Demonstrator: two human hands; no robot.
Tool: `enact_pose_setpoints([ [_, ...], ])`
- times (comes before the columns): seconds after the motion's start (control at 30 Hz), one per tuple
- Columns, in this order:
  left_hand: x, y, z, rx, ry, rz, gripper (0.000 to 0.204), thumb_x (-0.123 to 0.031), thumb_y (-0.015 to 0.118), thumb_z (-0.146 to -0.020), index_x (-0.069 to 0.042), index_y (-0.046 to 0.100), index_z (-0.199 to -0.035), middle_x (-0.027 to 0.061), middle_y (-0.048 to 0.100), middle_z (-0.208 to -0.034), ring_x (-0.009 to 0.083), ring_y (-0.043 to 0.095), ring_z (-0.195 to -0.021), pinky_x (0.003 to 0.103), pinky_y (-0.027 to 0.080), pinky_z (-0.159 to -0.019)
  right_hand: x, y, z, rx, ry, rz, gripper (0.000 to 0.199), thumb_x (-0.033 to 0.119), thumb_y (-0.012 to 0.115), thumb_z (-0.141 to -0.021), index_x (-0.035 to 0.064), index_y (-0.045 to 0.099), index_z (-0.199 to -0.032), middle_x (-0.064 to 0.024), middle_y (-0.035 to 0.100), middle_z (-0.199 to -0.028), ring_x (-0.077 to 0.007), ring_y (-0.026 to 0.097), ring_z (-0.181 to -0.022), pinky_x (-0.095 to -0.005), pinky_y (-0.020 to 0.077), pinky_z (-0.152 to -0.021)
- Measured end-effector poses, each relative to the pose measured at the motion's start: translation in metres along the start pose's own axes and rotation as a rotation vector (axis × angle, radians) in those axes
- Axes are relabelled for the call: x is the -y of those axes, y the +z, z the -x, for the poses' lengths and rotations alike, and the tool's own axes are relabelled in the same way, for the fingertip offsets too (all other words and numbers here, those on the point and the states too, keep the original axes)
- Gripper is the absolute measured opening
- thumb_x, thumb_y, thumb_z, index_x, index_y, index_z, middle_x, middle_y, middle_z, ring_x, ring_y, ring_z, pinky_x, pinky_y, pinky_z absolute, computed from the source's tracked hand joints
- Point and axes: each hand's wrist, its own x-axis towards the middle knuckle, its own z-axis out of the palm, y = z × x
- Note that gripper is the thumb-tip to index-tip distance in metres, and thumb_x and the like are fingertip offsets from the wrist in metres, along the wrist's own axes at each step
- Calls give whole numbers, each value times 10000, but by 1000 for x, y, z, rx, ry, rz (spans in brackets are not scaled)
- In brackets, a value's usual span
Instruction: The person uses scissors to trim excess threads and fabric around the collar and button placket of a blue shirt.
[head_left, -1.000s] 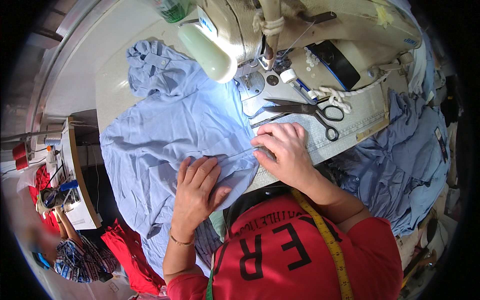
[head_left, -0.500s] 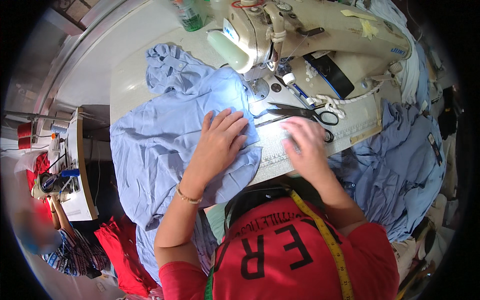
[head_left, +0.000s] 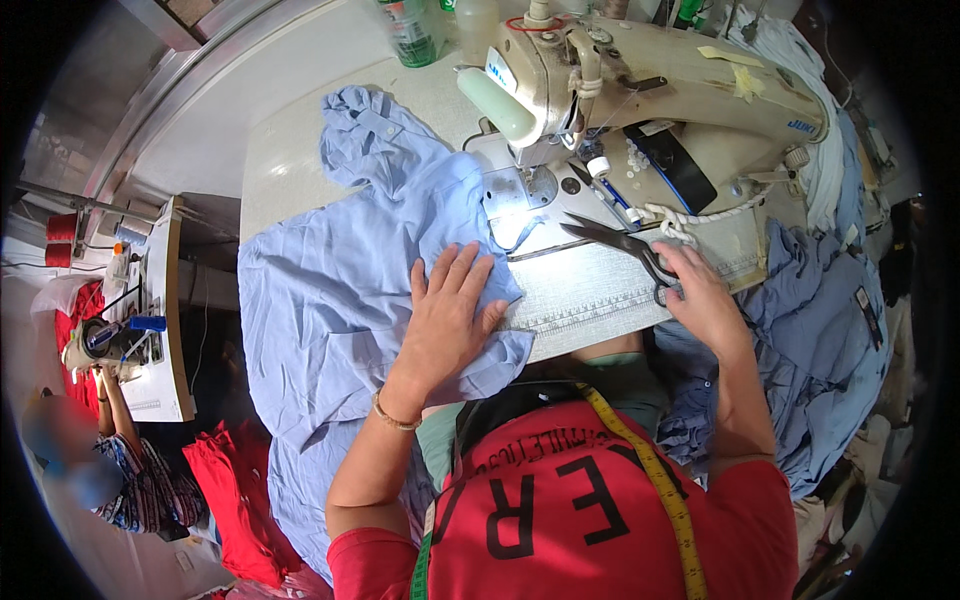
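Observation:
A light blue garment [head_left: 330,270] lies spread over the left of the sewing table and hangs off its front edge. My left hand [head_left: 453,305] is pressed flat on it, fingers extended. To the right, my right hand [head_left: 700,300] has its fingers closed at the handles of the dark scissors [head_left: 610,237]; their blades point left toward the sewing machine [head_left: 640,80]. The garment's right edge is beside the machine's lit needle plate [head_left: 520,190], and a small blue strip lies just right of it.
Near the machine are a dark phone [head_left: 675,170], white buttons, a pen and white cord [head_left: 715,215]. More blue garments [head_left: 810,340] are heaped at right. A green-tinted bottle [head_left: 410,35] stands at the back. Far left, another person [head_left: 140,470] works at a separate table [head_left: 165,330].
My right hand has moved right onto the scissors' handles, and the scissors have turned, their handles now nearer me. My left hand stays flat on the garment. The whole view has shifted slightly.

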Motion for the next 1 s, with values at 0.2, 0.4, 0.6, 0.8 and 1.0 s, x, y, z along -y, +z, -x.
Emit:
enact_pose_setpoints([
  [0.2,4,-6,-16,0,4,-17,418,-213,603,-804,-92,528,-1196,104,505,-1169,305,474,-1037,415,355,-886,0,-3,4,-19,-68,219,625,-59,548,-700,72,413,-1296,-145,546,-1002,-294,539,-959,-356,432,-851],
  [0.4,13,-3,-26,7,33,-7,429,-227,624,-771,-102,550,-1175,98,505,-1156,288,478,-969,405,366,-857,-6,20,36,512,171,-995,559,-9,654,-776,35,433,-1288,32,480,-852,-58,486,-805,-205,414,-712],
  [0.6,14,1,-22,-49,58,-12,463,-288,636,-763,-99,546,-1176,105,490,-1182,287,470,-988,397,362,-852,28,54,62,764,194,-1272,305,112,635,-840,14,503,-1097,35,469,-776,-42,462,-643,-189,405,-583],
  [0.8,14,-1,-20,-43,58,13,485,-293,643,-745,-77,554,-1169,111,487,-1193,287,460,-1000,409,362,-855,45,54,61,710,295,-1096,371,230,670,-835,-2,521,-1082,51,482,-701,-20,459,-602,-185,367,-543],
  [1.0,14,-2,-20,-53,58,33,479,-286,643,-743,-71,554,-1161,112,491,-1183,286,464,-1004,405,363,-856,55,63,53,667,304,-1050,431,266,678,-830,-29,520,-1103,38,497,-671,-29,454,-514,-187,354,-485],
])
